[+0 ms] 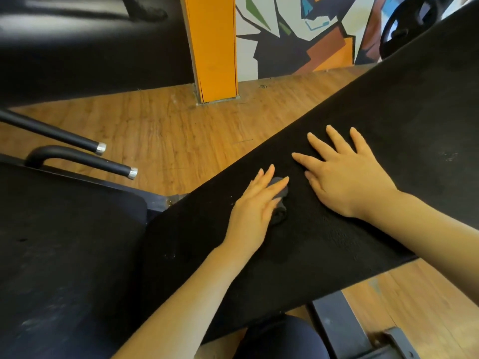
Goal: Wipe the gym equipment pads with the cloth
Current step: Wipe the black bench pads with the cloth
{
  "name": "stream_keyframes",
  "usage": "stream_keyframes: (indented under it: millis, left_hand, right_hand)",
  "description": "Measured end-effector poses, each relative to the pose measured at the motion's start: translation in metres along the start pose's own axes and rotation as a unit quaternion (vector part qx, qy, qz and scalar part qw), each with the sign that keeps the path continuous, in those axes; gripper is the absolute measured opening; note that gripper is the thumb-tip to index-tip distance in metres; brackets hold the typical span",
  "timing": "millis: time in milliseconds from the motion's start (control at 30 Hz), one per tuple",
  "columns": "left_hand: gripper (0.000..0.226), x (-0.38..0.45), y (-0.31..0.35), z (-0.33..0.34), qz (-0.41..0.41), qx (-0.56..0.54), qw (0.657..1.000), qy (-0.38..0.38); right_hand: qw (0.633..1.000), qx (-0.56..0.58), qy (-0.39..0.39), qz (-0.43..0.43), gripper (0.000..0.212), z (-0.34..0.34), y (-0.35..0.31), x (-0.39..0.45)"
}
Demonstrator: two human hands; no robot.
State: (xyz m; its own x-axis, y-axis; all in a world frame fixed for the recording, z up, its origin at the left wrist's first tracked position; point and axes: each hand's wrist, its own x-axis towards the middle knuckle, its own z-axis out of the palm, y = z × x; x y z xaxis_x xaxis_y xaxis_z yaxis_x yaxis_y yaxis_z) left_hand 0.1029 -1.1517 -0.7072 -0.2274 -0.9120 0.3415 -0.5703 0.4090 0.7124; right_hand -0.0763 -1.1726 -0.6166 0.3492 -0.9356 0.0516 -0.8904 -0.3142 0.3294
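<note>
A long black bench pad (388, 120) runs diagonally from lower centre to upper right. A small dark grey cloth (281, 200) lies crumpled on it, mostly hidden beneath my left hand (255, 206), which presses it down with straight fingers. My right hand (342, 172) lies flat on the pad just to the right of the cloth, fingers spread, holding nothing. A second black seat pad (64, 242) fills the lower left, butting against the long pad.
Two black handle bars with chrome caps (101, 148) (132, 173) stick out at the left over the wooden floor (181, 141). An orange pillar (211, 47) and painted wall stand behind. Another black pad (77, 47) sits upper left. A weight plate (404, 29) leans upper right. A black metal frame (339, 327) sits below the bench.
</note>
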Motion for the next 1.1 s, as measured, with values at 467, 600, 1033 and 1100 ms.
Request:
stream_keyframes:
  millis: [467, 600, 1033, 1100]
  left_hand:
    - [0.044, 0.018, -0.025, -0.007, -0.086, 0.017, 0.993, 0.075]
    - [0.048, -0.056, -0.005, -0.005, -0.031, -0.026, 0.999, 0.001]
    - [0.05, -0.065, -0.028, -0.008, -0.06, -0.017, 0.996, 0.062]
    - [0.049, -0.057, -0.041, -0.011, -0.058, -0.008, 0.996, 0.071]
  right_hand:
    - [1.0, 0.0, 0.0, 0.005, 0.052, 0.001, -0.011, 0.01]
    - [1.0, 0.001, -0.005, 0.01, 0.052, 0.001, -0.013, 0.009]
    - [1.0, -0.005, -0.01, 0.017, 0.054, 0.003, -0.012, 0.01]
    - [1.0, -0.01, -0.007, 0.02, 0.055, 0.002, -0.012, 0.01]
